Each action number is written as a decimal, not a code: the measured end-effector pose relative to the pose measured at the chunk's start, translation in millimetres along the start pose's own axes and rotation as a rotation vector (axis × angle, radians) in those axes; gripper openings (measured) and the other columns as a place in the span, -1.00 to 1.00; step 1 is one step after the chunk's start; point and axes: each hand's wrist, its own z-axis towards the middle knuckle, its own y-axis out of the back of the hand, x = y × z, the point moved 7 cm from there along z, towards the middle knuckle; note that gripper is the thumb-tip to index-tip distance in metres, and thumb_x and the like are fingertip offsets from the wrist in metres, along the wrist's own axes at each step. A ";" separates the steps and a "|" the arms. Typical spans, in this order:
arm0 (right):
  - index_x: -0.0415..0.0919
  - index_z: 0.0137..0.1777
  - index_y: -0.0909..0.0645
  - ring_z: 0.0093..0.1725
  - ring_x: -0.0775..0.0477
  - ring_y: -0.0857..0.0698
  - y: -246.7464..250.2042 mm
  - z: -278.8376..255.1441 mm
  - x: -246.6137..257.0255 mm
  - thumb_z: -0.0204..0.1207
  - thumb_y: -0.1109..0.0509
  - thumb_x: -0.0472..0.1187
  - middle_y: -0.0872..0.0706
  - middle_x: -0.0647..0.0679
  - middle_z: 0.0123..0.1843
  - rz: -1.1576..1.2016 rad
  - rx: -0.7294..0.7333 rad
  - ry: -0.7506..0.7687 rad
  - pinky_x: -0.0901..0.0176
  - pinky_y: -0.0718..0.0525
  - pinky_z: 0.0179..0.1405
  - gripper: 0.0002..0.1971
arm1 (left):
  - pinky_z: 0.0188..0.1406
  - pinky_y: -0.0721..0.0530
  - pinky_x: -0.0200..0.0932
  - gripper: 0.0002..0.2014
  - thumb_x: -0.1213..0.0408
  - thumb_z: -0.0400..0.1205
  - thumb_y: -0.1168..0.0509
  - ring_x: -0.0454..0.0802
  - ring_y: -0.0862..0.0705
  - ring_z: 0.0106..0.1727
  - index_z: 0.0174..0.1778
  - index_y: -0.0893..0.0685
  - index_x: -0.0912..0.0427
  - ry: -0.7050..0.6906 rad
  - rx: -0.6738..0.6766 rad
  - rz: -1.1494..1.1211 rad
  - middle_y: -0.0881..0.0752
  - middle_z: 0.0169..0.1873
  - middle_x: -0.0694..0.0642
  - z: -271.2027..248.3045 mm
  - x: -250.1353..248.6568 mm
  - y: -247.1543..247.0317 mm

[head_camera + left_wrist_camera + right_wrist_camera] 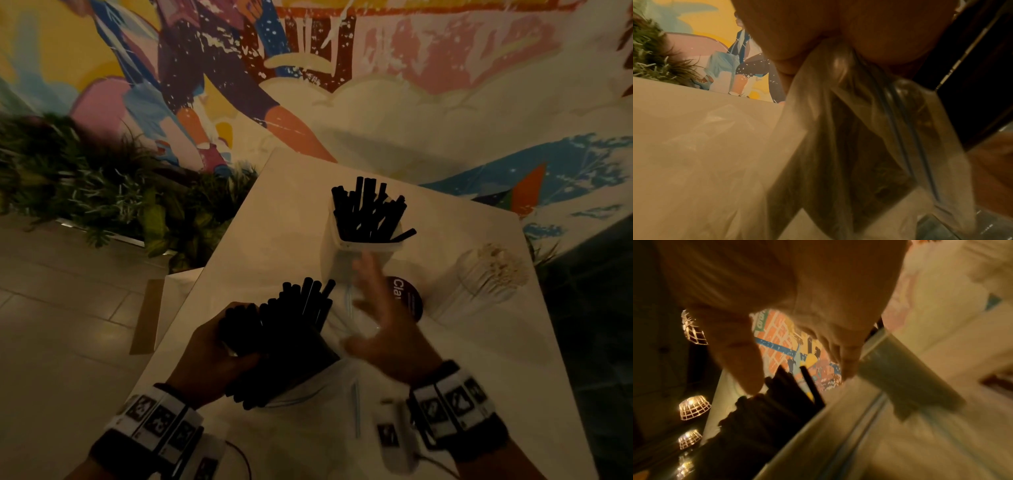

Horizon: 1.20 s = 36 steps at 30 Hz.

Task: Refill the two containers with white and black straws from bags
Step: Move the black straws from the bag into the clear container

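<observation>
A thick bundle of black plastic straws (291, 329) is gripped by the left hand (209, 359), fingers curled round its lower half; the tips fan out unevenly above the fist. In the left wrist view a crumpled clear plastic zip bag (849, 129) is seen pinched under the same fingers, so bag and bundle appear to be held together, though blur makes that uncertain.

The right hand (383, 325) is held spread and empty, fingers loose, motion-blurred, between the bundle and the clear square plastic container (363, 253). That container stands farther back on the white tabletop (260, 240) and is already partly loaded with black straws (370, 209), one leaning far over the rim.

Risks noted:
- Bundle loosely aligned; outer straws could slip from the fist and scatter if tilted before being squared up.
- Container looks light and tall; a push from the incoming bundle or the right hand could tip it unless it is steadied.
- Leaning straws inside may block entry and be knocked out.
- Trapped bag film could drag into the container.

The bag of white straws (489, 274) lies to the right, untouched; a dark round coaster (406, 294) sits between it and the right hand.
</observation>
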 end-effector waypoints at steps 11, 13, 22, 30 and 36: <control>0.18 0.66 0.11 0.49 0.05 -0.48 -67.7 -1.0 0.2 0.52 -0.35 -0.14 -0.46 0.07 0.54 -0.227 -0.017 0.067 0.16 -0.47 0.49 -0.15 | 0.33 -0.44 -0.49 0.01 -0.06 0.12 -0.56 -0.42 -0.43 0.38 0.49 -0.23 -0.17 -0.071 0.059 0.100 -0.44 0.39 -0.31 13.7 -17.2 -8.6; 0.01 0.66 -0.14 0.37 0.19 -0.56 -69.4 -2.0 0.9 0.51 -0.35 -0.19 -0.58 0.08 0.44 -0.153 -0.082 0.087 0.38 -0.50 0.38 -0.27 | 0.29 -0.48 -0.49 -0.14 -0.06 0.17 -0.54 -0.41 -0.49 0.33 0.40 -0.33 -0.29 -0.099 0.052 0.124 -0.51 0.31 -0.35 13.5 -21.5 -9.1; 0.13 0.00 -0.69 0.00 0.36 -0.71 -43.1 -3.8 -12.3 0.38 -0.56 -0.38 -0.74 0.41 -0.13 0.025 -0.333 0.108 0.55 -0.58 0.01 -0.64 | 0.08 -0.56 -0.56 -0.43 -0.07 0.17 -0.49 -0.40 -0.62 0.14 0.11 -0.52 -0.32 -0.106 -0.014 0.106 -0.65 0.10 -0.33 5.7 -22.9 -6.1; 0.03 0.05 -0.70 0.00 0.20 -0.71 -34.7 -0.8 -19.7 0.43 -0.49 -0.34 -0.72 0.06 -0.03 0.091 -0.278 0.127 0.40 -0.63 0.02 -0.72 | -0.10 -0.54 -0.61 -0.56 -0.13 0.17 -0.42 -0.39 -0.67 -0.03 -0.02 -0.54 -0.36 -0.049 -0.032 0.122 -0.68 0.01 -0.32 2.6 -14.3 -5.8; 0.14 -0.16 -0.57 -0.06 0.09 -0.73 -39.5 -4.3 -17.2 0.42 -0.47 -0.32 -0.75 0.10 -0.10 0.174 -0.274 0.144 0.27 -0.69 -0.04 -0.72 | -0.12 -0.57 -0.54 -0.56 -0.18 0.18 -0.41 -0.29 -0.69 -0.06 -0.02 -0.54 -0.29 -0.050 -0.034 0.157 -0.69 -0.02 -0.25 2.8 -13.2 -3.6</control>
